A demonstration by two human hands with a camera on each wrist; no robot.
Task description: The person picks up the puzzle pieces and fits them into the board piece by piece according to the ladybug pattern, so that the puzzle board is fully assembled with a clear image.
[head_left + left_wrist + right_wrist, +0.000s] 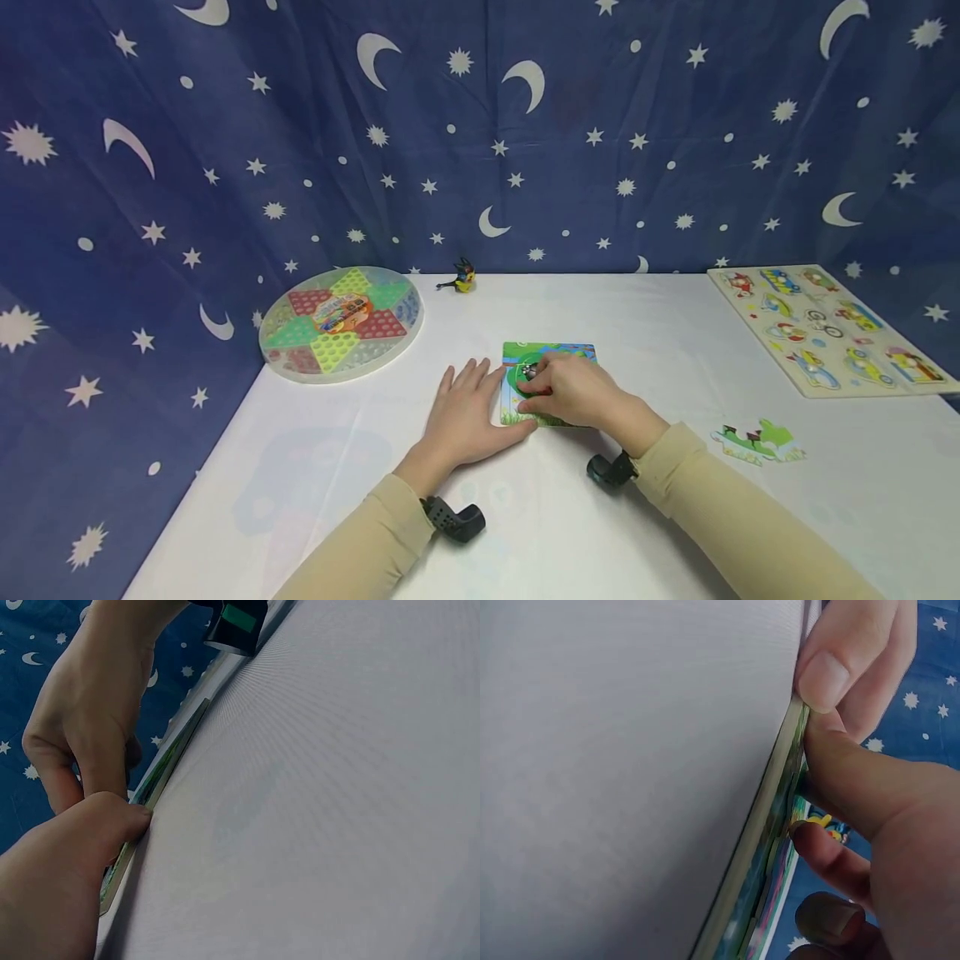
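Note:
A square, brightly printed jigsaw puzzle (pixel 512 407) in a shallow tray lies on the white table, green and blue with printed grass along its near edge. My left hand (pixel 467 414) rests at its left side, fingers spread and thumb (pixel 133 818) against the near edge. Over the right part of the picture, my right hand (pixel 577 390) bends its fingers down onto the surface. Near those fingertips shows a small black-and-white printed detail (pixel 529 372). Whether they pinch a piece or press on it is hidden. In the right wrist view, puzzle pieces (pixel 769 885) stand slightly above the tray edge.
Loose, partly overlapping puzzle pieces (pixel 759 442) lie to the right. A round Chinese checkers board (pixel 397 354) stands back left, a small black-and-yellow toy figure (pixel 464 276) at the rear. A wooden picture board (pixel 772 333) lies far right. A starry blue cloth (pixel 555 192) hangs behind.

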